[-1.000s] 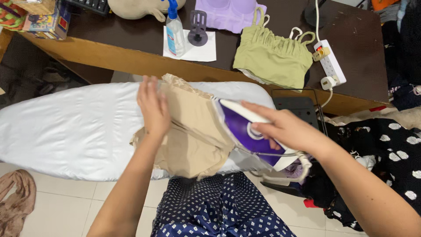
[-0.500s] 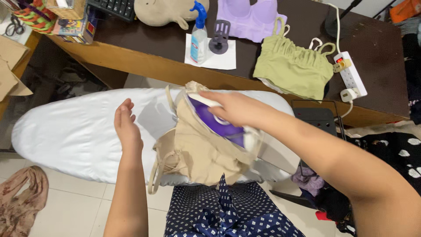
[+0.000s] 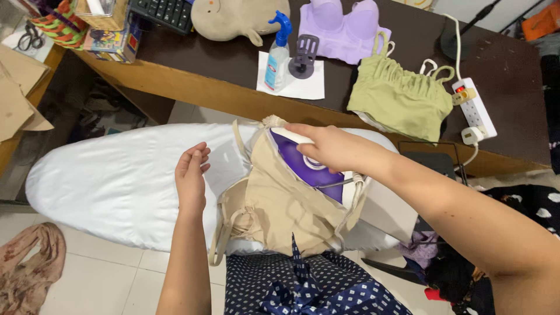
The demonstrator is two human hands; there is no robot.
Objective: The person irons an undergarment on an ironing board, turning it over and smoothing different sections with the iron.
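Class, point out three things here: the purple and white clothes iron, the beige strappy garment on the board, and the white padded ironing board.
purple and white clothes iron (image 3: 303, 166), head view, purple body.
beige strappy garment (image 3: 280, 210), head view, flat middle cloth.
white padded ironing board (image 3: 111, 181), head view, bare cover.

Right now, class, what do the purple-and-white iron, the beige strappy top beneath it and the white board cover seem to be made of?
Purple-and-white iron, gripped by the right hand: looks like hard moulded plastic, smooth and glossy.
Beige strappy top: soft thin fabric, matte; it creases and drapes, fibre unclear.
White board cover, beside the left hand: probably woven cloth, faint sheen, smooth with slight wrinkles.
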